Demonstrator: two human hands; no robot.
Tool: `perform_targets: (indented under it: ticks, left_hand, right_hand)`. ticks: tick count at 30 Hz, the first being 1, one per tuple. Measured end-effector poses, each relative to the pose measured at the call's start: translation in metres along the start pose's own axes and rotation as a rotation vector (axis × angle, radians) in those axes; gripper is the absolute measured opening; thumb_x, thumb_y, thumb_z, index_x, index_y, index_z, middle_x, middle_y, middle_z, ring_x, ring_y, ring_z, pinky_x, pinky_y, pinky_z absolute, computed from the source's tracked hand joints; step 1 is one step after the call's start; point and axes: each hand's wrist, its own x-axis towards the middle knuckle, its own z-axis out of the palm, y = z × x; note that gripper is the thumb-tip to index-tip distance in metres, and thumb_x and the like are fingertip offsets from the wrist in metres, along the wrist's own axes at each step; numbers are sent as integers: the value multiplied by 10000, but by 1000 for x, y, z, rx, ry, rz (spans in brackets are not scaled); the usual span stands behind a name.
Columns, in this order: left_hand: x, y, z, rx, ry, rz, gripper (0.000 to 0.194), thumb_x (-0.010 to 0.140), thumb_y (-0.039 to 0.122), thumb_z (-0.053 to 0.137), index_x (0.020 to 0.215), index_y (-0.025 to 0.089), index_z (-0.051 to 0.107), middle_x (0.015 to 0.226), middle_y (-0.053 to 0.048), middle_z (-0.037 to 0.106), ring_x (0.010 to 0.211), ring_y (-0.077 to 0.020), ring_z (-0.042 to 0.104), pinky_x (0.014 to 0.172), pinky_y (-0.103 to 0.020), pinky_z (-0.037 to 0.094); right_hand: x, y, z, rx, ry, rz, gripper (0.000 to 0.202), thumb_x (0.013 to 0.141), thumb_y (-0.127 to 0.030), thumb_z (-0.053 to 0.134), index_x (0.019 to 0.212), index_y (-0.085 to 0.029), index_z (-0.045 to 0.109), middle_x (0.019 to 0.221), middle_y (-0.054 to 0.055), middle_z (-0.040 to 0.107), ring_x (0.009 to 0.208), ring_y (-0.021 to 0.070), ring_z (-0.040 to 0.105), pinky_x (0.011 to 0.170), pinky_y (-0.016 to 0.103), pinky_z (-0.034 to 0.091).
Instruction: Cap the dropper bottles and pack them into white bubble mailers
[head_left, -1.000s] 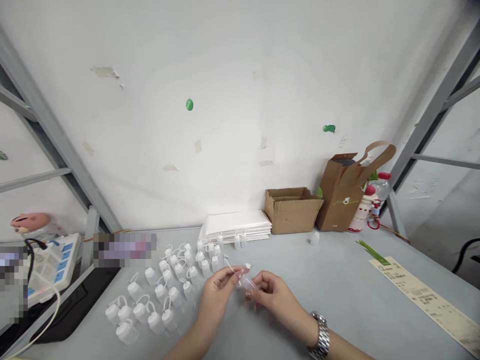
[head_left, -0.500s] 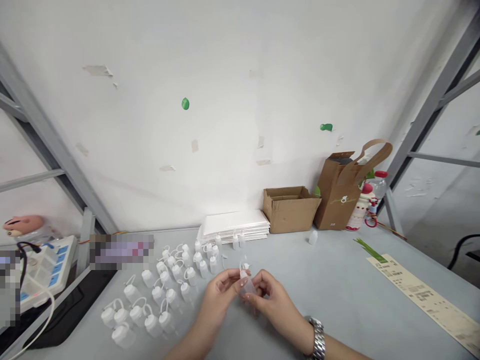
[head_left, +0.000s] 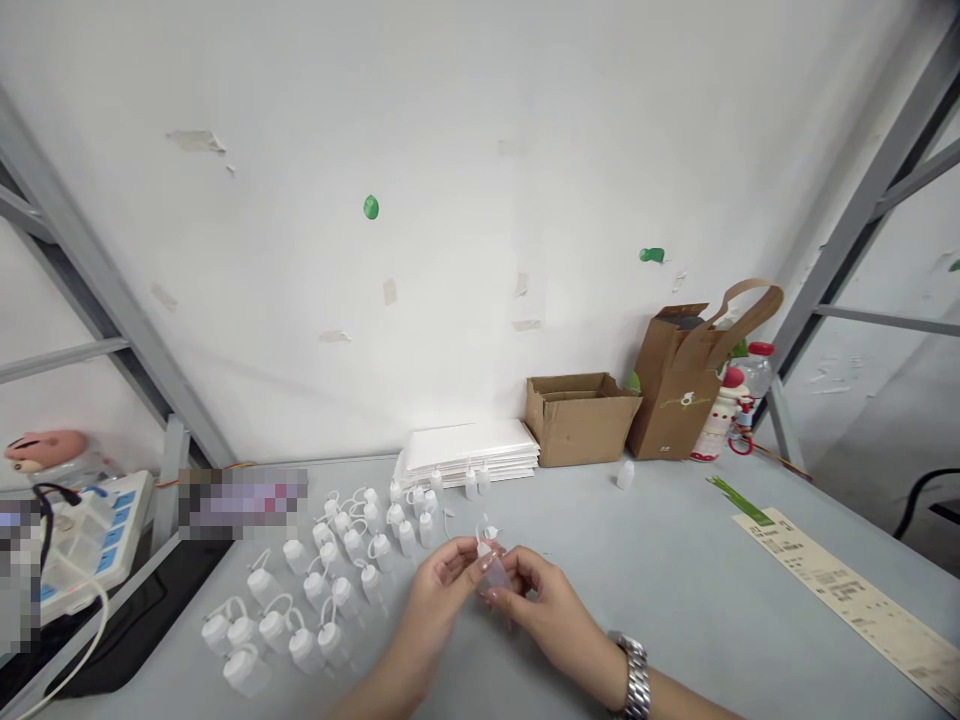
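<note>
Head view: a small translucent bottle [head_left: 496, 574] is pinched between the fingertips of the left hand [head_left: 444, 592] and right hand [head_left: 553, 605], above the near middle of the worktop [head_left: 637, 560]. Whether its top is fully fitted cannot be told. Many white-topped bottles [head_left: 316, 588] stand leftward, several with looped tubes. Toward the far edge, the open cardboard box's [head_left: 585, 432] contents are hidden.

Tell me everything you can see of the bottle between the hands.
The small bottle looks like translucent, frosted plastic. It is held over the table, tilted, its top leaning left. The fingers of the left hand are at its upper part, those of the right hand lower down. They partly hide it; I cannot tell whether it is closed.
</note>
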Motion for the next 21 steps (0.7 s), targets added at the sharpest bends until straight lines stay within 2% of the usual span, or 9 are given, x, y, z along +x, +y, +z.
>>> perform_targets:
  ticks: [3, 6, 10, 13, 21]
  left_hand:
    - [1, 0, -2, -25, 53, 6, 343, 630, 452, 713, 814, 166, 673, 929, -97, 718, 940, -265, 625, 830, -352, 462]
    - [0, 1, -3, -43, 47, 2, 339, 648, 461, 694, 804, 161, 670, 914, -99, 718, 921, -263, 626, 804, -346, 465]
    - [-1, 1, -1, -2, 38, -4, 307, 668, 463, 673, 747, 167, 656, 859, -77, 719, 857, -238, 631, 779, -332, 466]
    - [-1, -1, 0, 18, 41, 1, 297, 666, 456, 677, 737, 168, 666, 861, -77, 721, 890, -244, 628, 832, -344, 452]
    - [-2, 0, -1, -84, -72, -53, 393, 679, 381, 684, 1025, 196, 683, 1067, -89, 696, 1101, -280, 560, 1008, -422, 353]
  right_hand:
    - [1, -1, 0, 91, -96, -7, 230, 749, -405, 611, 804, -184, 645, 645, -15, 556, 597, 137, 480, 599, 258, 390]
    - [2, -1, 0, 180, -146, -10, 272, 758, -439, 590, 814, -178, 645, 704, 2, 580, 609, 139, 500, 609, 266, 410]
    - [0, 0, 1, 89, -76, 22, 187, 725, -346, 637, 726, -172, 569, 588, -40, 497, 568, 117, 437, 568, 244, 360]
    - [-1, 1, 2, 8, 2, 31, 196, 695, -274, 651, 663, -191, 477, 564, -60, 444, 556, 110, 400, 543, 236, 328]
    - [-2, 0, 3, -8, 74, 8, 190, 713, -285, 620, 684, -207, 450, 593, -54, 476, 555, 119, 427, 540, 238, 339]
